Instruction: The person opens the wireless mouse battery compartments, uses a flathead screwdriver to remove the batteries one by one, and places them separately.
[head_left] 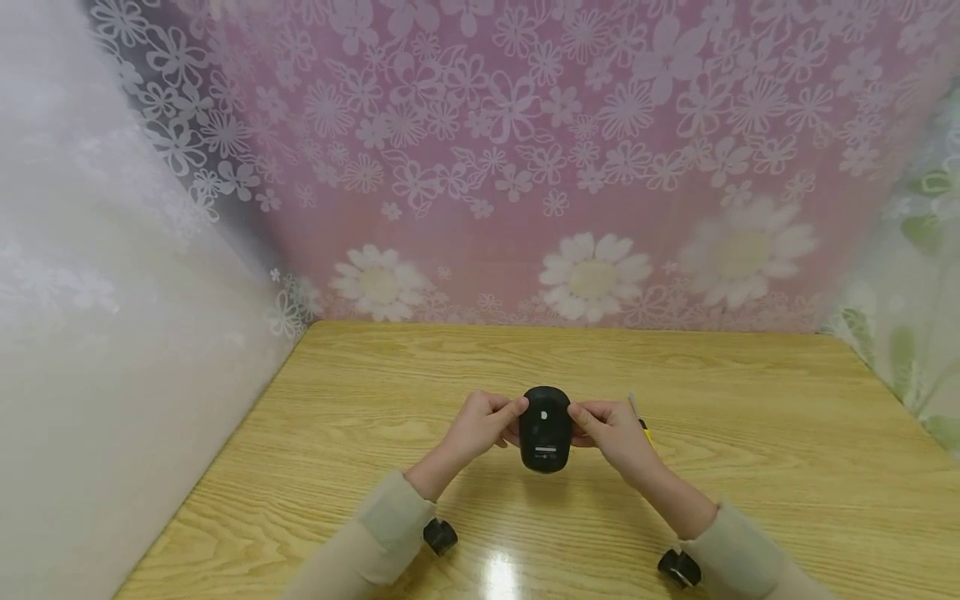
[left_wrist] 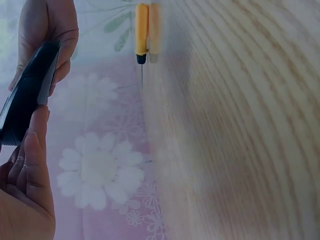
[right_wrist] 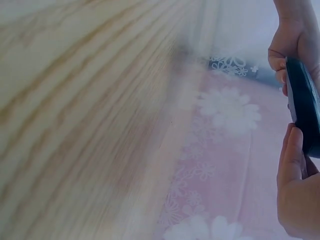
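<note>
A black rounded computer mouse [head_left: 544, 435], with a small white mark near its far end and a pale label near its closer end, is held up over the table between both hands. My left hand [head_left: 482, 423] pinches its left edge, thumb on the face toward me and fingers behind. On the opposite edge, my right hand [head_left: 615, 432] pinches it the same way. Seen side-on in the left wrist view, the mouse [left_wrist: 27, 95] shows a grey far side. Just beyond my right hand lies a screwdriver [left_wrist: 142, 30] with a yellow handle, partly hidden by that hand in the head view.
The wood-grain table [head_left: 360, 375] runs back to a pink flowered backdrop [head_left: 480, 233]. A pale sheet [head_left: 150, 358] closes off the left side, and a leaf-printed one [head_left: 911, 350] the right. Small black devices [head_left: 440, 536] sit at both wrists.
</note>
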